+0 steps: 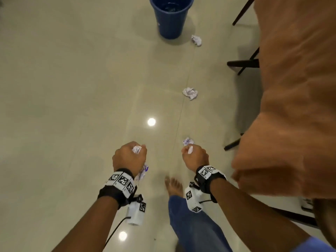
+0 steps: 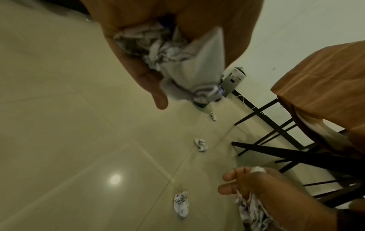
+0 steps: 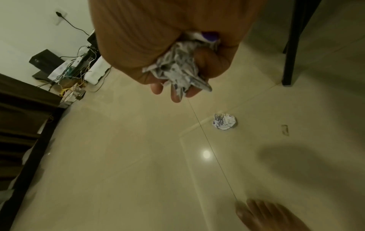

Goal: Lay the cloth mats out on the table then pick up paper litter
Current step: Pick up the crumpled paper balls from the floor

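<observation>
Glossy tiled floor [image 1: 72, 88], near to far. Left hand [image 1: 129, 157] clenched round crumpled paper [image 1: 136, 149]; right hand [image 1: 195, 157] clenched round another wad [image 3: 181, 73]. Three loose paper balls [image 1: 190, 93] strung toward blue bin [image 1: 171, 17]. Risk: full fists spilling wads on further grabs.

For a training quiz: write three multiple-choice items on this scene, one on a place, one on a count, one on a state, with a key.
1. Where does the blue plastic bucket stand?
A. on the table
B. on the tiled floor
C. on a chair

2. How many crumpled paper balls lie loose on the floor?
A. three
B. one
C. six

3. What is the left hand doing?
A. hanging empty
B. pressing the floor
C. gripping crumpled paper

Key: 1 B, it stands on tiles; 2 A, near, middle and far balls; 3 C, the fingers curl round the paper.
</observation>
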The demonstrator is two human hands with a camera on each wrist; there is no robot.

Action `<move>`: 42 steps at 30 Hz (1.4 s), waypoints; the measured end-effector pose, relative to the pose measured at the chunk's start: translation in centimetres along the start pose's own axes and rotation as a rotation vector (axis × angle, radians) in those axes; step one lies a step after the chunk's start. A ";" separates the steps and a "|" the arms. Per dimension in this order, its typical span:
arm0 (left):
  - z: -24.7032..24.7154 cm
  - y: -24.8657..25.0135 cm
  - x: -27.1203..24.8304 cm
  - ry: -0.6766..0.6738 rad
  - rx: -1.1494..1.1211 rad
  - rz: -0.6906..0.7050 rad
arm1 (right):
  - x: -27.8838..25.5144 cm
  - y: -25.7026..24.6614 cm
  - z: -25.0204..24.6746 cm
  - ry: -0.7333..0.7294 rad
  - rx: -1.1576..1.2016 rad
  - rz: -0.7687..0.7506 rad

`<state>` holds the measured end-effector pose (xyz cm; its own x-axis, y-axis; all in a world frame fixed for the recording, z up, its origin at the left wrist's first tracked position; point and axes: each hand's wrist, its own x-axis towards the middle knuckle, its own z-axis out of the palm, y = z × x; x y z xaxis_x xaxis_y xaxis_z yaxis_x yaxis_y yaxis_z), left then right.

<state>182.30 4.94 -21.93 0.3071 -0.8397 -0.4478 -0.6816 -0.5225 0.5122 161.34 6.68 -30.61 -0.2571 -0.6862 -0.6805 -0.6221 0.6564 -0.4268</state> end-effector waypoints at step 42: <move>22.2 11.1 43.5 -0.565 0.751 0.747 | 27.4 3.3 7.0 0.215 0.317 0.352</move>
<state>173.35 -34.06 -52.03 -0.5361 -0.6166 -0.5765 -0.8418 0.4410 0.3112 157.44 -7.72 -54.85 -0.5771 -0.4337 -0.6920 -0.2244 0.8989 -0.3763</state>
